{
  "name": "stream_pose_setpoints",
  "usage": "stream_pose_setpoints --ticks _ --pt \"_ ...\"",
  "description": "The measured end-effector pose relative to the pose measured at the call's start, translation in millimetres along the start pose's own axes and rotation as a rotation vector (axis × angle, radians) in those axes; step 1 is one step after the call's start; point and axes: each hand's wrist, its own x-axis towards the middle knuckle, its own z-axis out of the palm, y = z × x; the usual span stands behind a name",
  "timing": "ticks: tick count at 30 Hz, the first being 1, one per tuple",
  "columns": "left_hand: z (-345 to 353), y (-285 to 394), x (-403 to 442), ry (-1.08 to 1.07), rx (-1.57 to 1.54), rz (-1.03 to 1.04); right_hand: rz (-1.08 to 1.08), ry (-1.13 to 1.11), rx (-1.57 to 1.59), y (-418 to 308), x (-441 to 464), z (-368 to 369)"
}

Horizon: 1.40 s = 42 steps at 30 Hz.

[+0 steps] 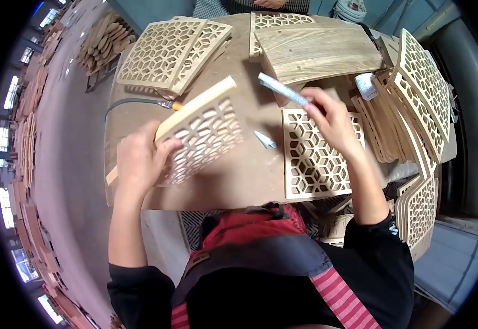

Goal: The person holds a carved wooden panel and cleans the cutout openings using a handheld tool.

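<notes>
Head view: the left hand (135, 156) gripped a lattice panel (195, 107), thumb over the near face by the edge, other fingers mostly out of sight around the back. The panel was tilted up off the table (222, 189), its long solid edge topmost and the cutwork sloping down beyond the thumb, probably so the edge and holes were both easy to reach. Motion blur there.

The right hand (331, 118) was closed on a pale rolled strip (280, 90), pinched at one end between thumb and fingers. Its free end pointed away from the fingertips toward the panel side, which likely left most of it usable. Strip and panel were apart. Material unclear.

A small pale scrap (265, 139) lay between the two hands. Just below the right fingers, a second panel (287, 159) lay flat, partly under the forearm, seemingly within easy reach. Past the left fingertips were stacked panels (189, 55) and a hose (132, 101) with an orange tip (177, 106). Beyond the right fingers sat a plain board (316, 49); outward from them, curved boards (390, 123) stood packed together, presumably to save room. Another person's hand (272, 3) showed at the far side.
</notes>
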Motion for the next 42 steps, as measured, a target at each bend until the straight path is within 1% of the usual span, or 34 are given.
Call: stream_pose_setpoints --ticks 1,2,3,5,6,10,11,16,19,21,22,23,24,25,27,28,31,36,39,42 --pt "-3.4 1.2 5.5 -0.003 0.025 -0.017 0.101 -0.040 0.032 -8.9 -10.5 3.4" --pt "-10.0 11.1 10.3 -0.104 -0.018 -0.202 0.130 -0.069 0.047 -16.9 -19.1 6.4" --pt "-9.2 13.7 12.5 -0.075 -0.005 -0.187 0.051 -0.054 0.060 -22.1 -24.4 12.4" --pt "-5.6 15.9 14.5 -0.020 0.021 -0.152 0.100 -0.056 0.093 -40.5 -32.3 21.8" --pt "-4.5 18.2 14.4 -0.021 -0.014 -0.154 0.051 -0.040 0.101 -45.1 -34.1 29.5" --pt "-4.9 23.2 12.1 -0.045 0.030 -0.135 -0.090 -0.027 0.077 -55.2 -45.5 53.2" --pt "-4.5 22.1 11.5 -0.043 0.021 -0.128 -0.096 -0.028 0.037 -62.9 -49.0 53.9" --pt "-2.3 19.9 9.7 -0.016 0.039 -0.084 -0.029 -0.051 0.122 -73.5 -56.9 53.7" --pt "2.4 16.9 8.2 0.001 0.081 -0.048 -0.133 -0.032 0.119 -76.2 -53.4 57.0" --pt "4.3 18.5 5.1 0.016 0.079 -0.030 -0.136 -0.060 0.060 -81.5 -49.2 59.4" --pt "3.8 20.3 3.3 0.061 0.124 0.036 -0.124 -0.066 0.043 -86.7 -47.1 60.4" --pt "4.0 20.7 2.5 0.043 0.128 0.016 -0.111 -0.071 0.025 -90.3 -45.1 62.2" --pt "5.4 20.7 1.8 0.025 0.130 -0.004 -0.150 -0.056 -0.036 -89.3 -44.0 67.3" --pt "7.0 20.1 1.2 0.008 0.133 -0.026 -0.127 -0.079 -0.085 -93.2 -42.4 69.0" --pt "10.4 16.4 0.1 0.032 0.184 -0.003 -0.084 -0.129 -0.182 -101.8 -40.1 69.2" --pt "10.7 15.5 0.3 0.044 0.197 0.011 -0.119 -0.140 -0.236 -102.3 -39.0 68.2" --pt "8.8 14.4 1.8 0.052 0.191 0.015 -0.053 -0.238 -0.269 -113.0 -38.5 59.4" --pt "8.7 20.8 -2.4 0.052 0.153 0.012 -0.047 -0.185 -0.252 -109.4 -43.7 63.7" --pt "9.1 21.7 -3.6 0.054 0.200 0.023 -0.110 -0.142 -0.333 -112.7 -34.4 72.5" --pt "5.0 23.1 2.4 -0.034 0.227 -0.035 -0.155 -0.105 -0.395 -117.0 -23.7 85.2"
